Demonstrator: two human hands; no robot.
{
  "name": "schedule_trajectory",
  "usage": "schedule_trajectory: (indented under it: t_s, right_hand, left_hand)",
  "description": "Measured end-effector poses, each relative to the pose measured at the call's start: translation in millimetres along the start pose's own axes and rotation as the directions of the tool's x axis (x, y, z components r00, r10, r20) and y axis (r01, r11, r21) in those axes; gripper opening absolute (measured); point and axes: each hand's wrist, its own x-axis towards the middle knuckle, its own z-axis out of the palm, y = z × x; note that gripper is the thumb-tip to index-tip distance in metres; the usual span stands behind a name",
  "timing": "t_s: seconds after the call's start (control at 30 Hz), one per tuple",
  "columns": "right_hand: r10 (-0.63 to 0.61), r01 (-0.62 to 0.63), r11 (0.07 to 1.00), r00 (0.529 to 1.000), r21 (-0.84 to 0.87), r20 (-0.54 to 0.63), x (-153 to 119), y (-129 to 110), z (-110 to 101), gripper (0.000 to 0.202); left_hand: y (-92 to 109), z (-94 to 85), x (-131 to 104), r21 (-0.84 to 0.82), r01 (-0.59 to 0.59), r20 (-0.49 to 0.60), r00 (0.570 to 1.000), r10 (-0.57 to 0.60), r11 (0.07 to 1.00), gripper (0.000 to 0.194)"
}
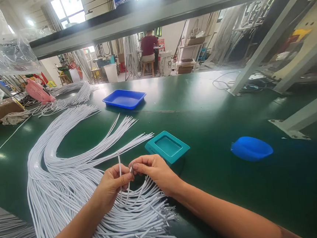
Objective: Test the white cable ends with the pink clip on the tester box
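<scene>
The left hand (111, 184) pinches a white wire (119, 162) between thumb and fingers. The right hand (159, 170) has its thumb and finger pressed close together at the wire's tip, just beside the left fingertips. The wire is right between the two hands, over the table (217, 191). Near the tip it runs mostly up and down, leaning a little, and it bends in a loop under the left hand. Fingers hide the very end, so it is hard to tell what is on it. The big wire bundle (70, 193) lies below and to the left, nearer the left hand. The teal box (168, 146) sits just past the right hand.
</scene>
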Motion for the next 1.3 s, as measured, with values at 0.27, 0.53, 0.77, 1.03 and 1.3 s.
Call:
schedule_trajectory:
  t_s: [0.27, 0.53, 0.77, 1.03, 1.3]
  right_hand:
    - [-0.554, 0.534, 0.35, 0.781, -0.769, 0.29, -2, 2, -9, 0.027]
    - [-0.438, 0.379, 0.658, 0.896, -0.65, 0.079, 3, 2, -10, 0.01]
    - [-0.397, 0.447, 0.097, 0.837, -0.889, 0.378, 9, 5, -25, 0.011]
    - [-0.12, 0.497, -0.092, 0.855, -0.863, 0.505, 14, 1, -32, 0.017]
    - [-0.251, 0.52, -0.1, 0.812, -0.848, 0.527, 18, 4, -31, 0.023]
  left_hand:
    - [1, 0.4, 1, 0.052, -0.003, -0.025, 1.0, 0.004, 0.999, 0.013]
    - [1, -2.5, 0, 0.047, 0.031, 0.007, 0.999, -0.031, 0.998, 0.013]
    - [-2, -7.7, 7, -0.057, 0.103, -0.035, 0.994, -0.105, 0.993, 0.037]
    - [-6, -9.2, 9, -0.081, 0.173, -0.03, 0.984, -0.176, 0.982, 0.031]
    - [-5, -7.2, 12, -0.186, 0.289, -0.023, 0.954, -0.298, 0.939, 0.028]
